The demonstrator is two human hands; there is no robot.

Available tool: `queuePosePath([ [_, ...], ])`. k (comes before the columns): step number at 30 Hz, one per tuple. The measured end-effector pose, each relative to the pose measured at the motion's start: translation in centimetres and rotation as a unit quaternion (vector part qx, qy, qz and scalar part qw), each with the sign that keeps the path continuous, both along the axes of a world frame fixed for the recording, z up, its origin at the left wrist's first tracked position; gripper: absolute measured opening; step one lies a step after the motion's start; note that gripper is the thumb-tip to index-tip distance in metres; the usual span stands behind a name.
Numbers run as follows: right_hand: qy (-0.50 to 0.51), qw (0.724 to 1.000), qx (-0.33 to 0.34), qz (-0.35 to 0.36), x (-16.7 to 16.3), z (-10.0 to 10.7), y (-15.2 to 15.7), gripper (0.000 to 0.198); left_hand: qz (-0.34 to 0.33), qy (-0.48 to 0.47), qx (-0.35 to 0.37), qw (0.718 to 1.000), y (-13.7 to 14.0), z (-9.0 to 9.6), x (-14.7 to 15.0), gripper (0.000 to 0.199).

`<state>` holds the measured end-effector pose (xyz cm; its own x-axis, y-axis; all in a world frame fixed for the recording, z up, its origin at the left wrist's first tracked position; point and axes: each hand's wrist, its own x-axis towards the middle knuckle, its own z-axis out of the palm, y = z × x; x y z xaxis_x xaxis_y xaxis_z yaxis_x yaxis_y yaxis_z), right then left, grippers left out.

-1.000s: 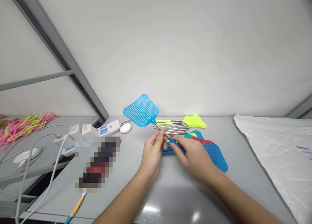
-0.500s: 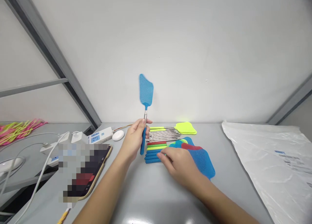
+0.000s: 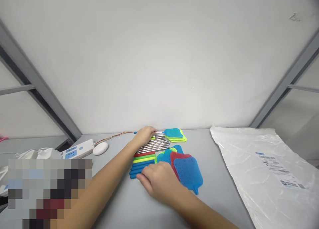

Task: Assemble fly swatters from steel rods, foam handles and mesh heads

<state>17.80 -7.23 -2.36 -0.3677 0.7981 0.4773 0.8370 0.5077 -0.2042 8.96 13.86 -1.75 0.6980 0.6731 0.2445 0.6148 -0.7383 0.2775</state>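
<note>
At the back, my left hand [image 3: 146,136] is closed around the handle of a blue fly swatter [image 3: 173,133], whose head lies on top of a yellow swatter head [image 3: 183,138]. Bare metal rods [image 3: 154,144] lie side by side just in front of that hand. My right hand [image 3: 159,179] is curled over the right ends of loose blue handles [image 3: 140,169], thumb near the lowest one; whatever its fingertips hold is hidden. Red, green and yellow handles [image 3: 144,161] sit behind the blue ones. Loose swatter heads, a blue one [image 3: 188,171] and a red one [image 3: 174,156] among them, overlap beyond my right hand.
A white plastic mailer [image 3: 251,169] with a label covers the right side. To the left are a power strip [image 3: 78,149], a white oval object [image 3: 100,148], white plugs [image 3: 47,154] and a blurred-out patch. A pale wall [image 3: 159,62] rises behind the table.
My left hand has lowered the blue swatter from upright to lying at the back on the yellow one. The view has shifted. My right hand stays by the blue handles, closer to the lowest.
</note>
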Motion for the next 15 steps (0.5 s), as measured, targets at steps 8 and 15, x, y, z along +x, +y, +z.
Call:
queuePosePath([
  [8,-0.024,0.999,0.004,0.023,-0.58,0.06,-0.20,0.037,-0.048,0.011,-0.013,0.999,0.38,-0.46,0.48,0.033],
  [15,-0.039,0.999,-0.009,0.014,-0.06,-0.25,0.26,0.035,-0.054,0.004,-0.029,0.998,0.66,-0.63,0.16,0.034],
])
